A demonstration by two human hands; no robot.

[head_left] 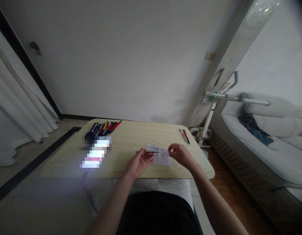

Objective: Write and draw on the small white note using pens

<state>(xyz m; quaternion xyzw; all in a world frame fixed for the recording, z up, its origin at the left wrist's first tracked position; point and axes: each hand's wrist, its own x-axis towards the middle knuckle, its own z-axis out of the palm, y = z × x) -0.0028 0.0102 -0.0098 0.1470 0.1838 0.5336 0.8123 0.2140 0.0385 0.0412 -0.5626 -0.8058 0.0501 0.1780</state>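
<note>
My left hand (140, 162) holds a thin dark pen (152, 152) level above a sheet of white paper (163, 160), the fingers partly curled with the palm facing up. Dark handwriting or scribbles cover the paper's upper part. To the right, my right hand (180, 154) is closed in a pinch at the sheet's right edge, apart from the pen's right end. Whatever sits between its fingertips is too small to make out.
A row of several pens (103, 128) lies at the table's back left, with a bright, pixelated phone-like screen (96, 153) before it. Two more pens (184, 135) lie at the back right. The wooden table (131, 133) backs onto a wall; exercise equipment (209, 114) and a bed stand at right.
</note>
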